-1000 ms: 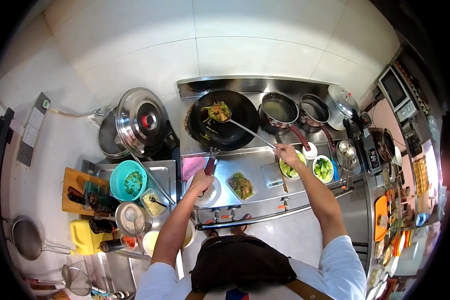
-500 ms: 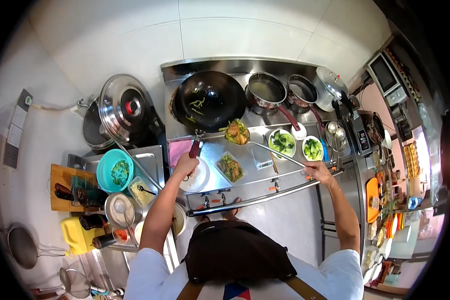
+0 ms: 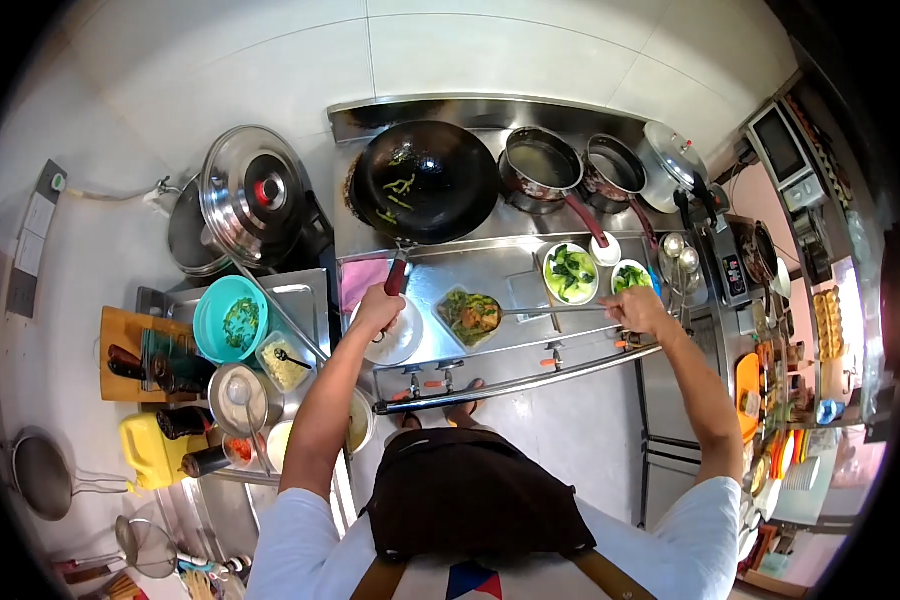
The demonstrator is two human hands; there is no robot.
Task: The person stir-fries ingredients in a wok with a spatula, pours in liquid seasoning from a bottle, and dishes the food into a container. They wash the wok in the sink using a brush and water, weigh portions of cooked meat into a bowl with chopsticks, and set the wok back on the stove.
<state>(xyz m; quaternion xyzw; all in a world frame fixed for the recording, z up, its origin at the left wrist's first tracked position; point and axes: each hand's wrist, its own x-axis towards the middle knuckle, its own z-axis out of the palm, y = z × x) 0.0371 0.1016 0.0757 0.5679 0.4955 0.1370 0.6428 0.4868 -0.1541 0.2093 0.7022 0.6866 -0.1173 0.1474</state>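
Observation:
My left hand is closed round the dark red handle of the black wok, which rests on the stove with a few green pieces inside. Beneath that hand lies a white plate. My right hand grips the far end of a long metal ladle. The ladle's bowl, holding cooked food, is over the clear square container of greens and meat. Near my right hand stand two white bowls of green vegetables.
Two saucepans and a pressure cooker stand right of the wok. At left are a large lidded pot, a turquoise bowl, a yellow jug and a steel bowl. A metal rail runs along the front.
The ladle of food has moved from the wok down to the clear container. My right hand has moved right and down, while my left hand has stayed on the wok handle.

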